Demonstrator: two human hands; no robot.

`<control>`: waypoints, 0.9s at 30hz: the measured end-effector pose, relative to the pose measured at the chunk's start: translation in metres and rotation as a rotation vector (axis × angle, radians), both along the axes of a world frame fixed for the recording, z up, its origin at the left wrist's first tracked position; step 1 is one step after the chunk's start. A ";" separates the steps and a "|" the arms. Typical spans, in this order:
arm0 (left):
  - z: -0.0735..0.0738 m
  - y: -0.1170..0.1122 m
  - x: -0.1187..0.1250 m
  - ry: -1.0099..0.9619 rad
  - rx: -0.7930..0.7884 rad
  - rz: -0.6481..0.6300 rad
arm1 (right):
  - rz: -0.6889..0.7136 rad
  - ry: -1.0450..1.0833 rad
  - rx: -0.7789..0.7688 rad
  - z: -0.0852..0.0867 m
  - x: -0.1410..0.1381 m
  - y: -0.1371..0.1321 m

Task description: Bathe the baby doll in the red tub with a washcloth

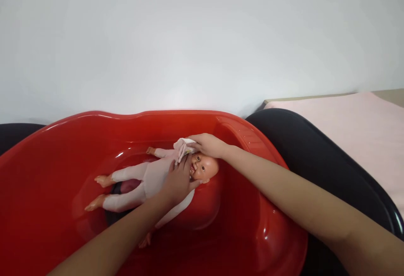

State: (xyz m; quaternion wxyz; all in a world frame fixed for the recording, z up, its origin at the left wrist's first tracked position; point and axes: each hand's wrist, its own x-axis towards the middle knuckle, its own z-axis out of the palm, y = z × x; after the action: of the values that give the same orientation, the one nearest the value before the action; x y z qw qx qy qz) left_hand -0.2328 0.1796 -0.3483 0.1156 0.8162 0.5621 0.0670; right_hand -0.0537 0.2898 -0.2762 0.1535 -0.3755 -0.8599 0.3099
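A baby doll [155,176] in a pale pink outfit lies on its back inside a red baby bathtub [252,208], its bald head to the right and its bare feet to the left. My left hand [179,182] is around the doll's chin and neck, with the thumb along the near cheek and the fingers reaching the cloth. A small white cloth [183,146] is bunched beside the far side of the doll's face. My right hand [208,144] holds this cloth, arched over that side of the head; some of its fingers are hidden behind the cloth.
Under the doll, the tub has a raised red support with a dark part showing between the legs. A glossy black edge [331,162] curves along the right of the tub. Beyond it lies a pale pink sheet [353,128]. A white wall [189,40] stands behind.
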 end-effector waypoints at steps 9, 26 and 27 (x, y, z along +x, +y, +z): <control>0.015 0.013 0.009 -0.001 -0.113 0.031 | -0.054 0.192 -0.126 0.012 0.021 0.028; 0.028 0.019 0.013 -0.024 -0.141 0.009 | -0.319 0.238 -0.215 0.013 0.026 0.012; 0.029 0.019 0.013 -0.033 -0.143 0.010 | -0.296 0.275 -0.230 0.014 0.026 0.005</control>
State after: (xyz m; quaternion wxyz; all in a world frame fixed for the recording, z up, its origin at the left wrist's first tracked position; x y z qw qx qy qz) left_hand -0.2203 0.1990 -0.3197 0.1825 0.8017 0.5677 0.0409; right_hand -0.0274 0.2946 -0.2626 0.2693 -0.4669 -0.7252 0.4285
